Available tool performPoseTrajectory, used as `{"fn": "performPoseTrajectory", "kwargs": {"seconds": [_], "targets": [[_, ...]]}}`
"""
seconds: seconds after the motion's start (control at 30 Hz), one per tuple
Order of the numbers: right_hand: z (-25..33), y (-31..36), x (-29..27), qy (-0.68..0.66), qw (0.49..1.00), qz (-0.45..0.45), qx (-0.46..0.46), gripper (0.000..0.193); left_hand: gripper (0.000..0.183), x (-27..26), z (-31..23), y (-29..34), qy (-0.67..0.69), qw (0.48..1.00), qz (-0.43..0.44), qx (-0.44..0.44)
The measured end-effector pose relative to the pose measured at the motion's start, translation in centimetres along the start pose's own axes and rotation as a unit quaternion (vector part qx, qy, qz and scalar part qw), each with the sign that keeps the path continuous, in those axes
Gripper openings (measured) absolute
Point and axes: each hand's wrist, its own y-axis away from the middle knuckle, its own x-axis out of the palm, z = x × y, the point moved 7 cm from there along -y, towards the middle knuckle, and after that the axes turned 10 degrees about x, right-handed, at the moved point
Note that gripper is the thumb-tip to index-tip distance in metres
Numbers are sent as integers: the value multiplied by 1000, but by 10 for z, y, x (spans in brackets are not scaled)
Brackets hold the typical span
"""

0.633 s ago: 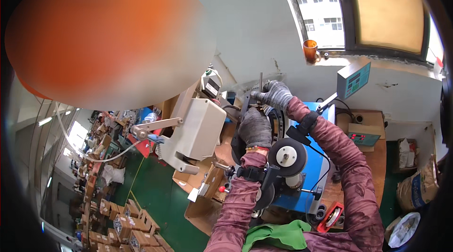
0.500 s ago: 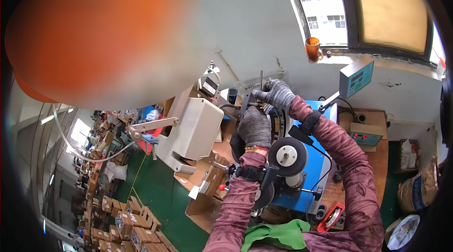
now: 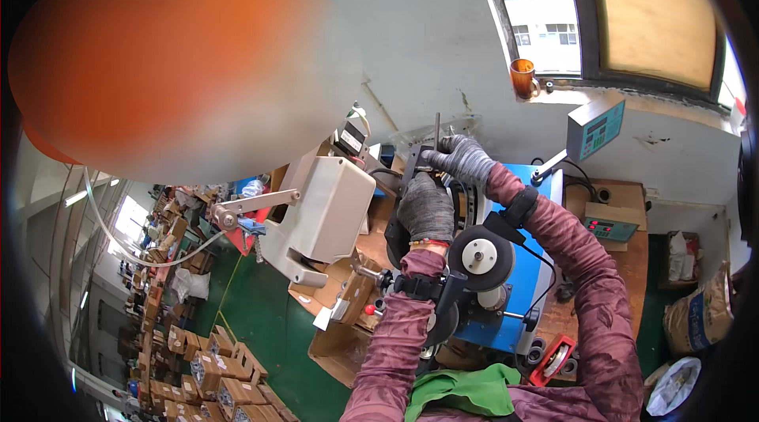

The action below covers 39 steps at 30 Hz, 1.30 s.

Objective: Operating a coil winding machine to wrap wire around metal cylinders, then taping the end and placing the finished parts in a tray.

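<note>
Both my hands wear grey striped gloves and work at a machine with a blue base (image 3: 518,264). My left hand (image 3: 427,210) is closed beside the dark ring (image 3: 472,204), its fingers bent away from view. Just beyond it, my right hand (image 3: 462,159) has its fingertips pressed together against a black bracket (image 3: 413,165). Whatever either hand grips is too small or hidden to name. A thin metal rod (image 3: 437,131) stands upright from the bracket by my right fingertips. Close to my left wrist sits a black roller with a white hub (image 3: 480,257).
A beige machine housing (image 3: 336,204) stands left, with a crank-like arm. To the right are a teal control panel (image 3: 598,133), a counter with red digits (image 3: 613,223) and a red tape holder (image 3: 556,360). An amber mug (image 3: 522,80) is on the sill. A blurred orange shape (image 3: 158,66) covers the upper left.
My left hand has shifted very slightly, and the view has moved a little. Both hands stay at the bracket.
</note>
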Motion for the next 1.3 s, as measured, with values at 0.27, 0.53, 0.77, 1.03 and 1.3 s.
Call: {"fn": "performPoseTrajectory", "kwargs": {"seconds": [0.27, 0.53, 0.77, 1.03, 1.3], "targets": [[-8, 6, -1, -92, 995, 26, 38, 39, 16, -4, 1, 3, 13, 1000, -11, 20], [60, 56, -4, 402, 871, -201, -199, 30, 22, -3, 0, 2, 22, 1000, 19, 4], [58, 36, 25, 504, 827, -183, -169, 16, 21, -3, 1, -1, 79, 996, 39, -3], [56, 33, 24, 391, 896, -169, -127, 25, 25, -1, 1, 0, 42, 993, 107, 1], [55, 41, 9, 433, 866, -170, -183, 24, 19, -6, -7, 2, 29, 996, 83, 15]]}}
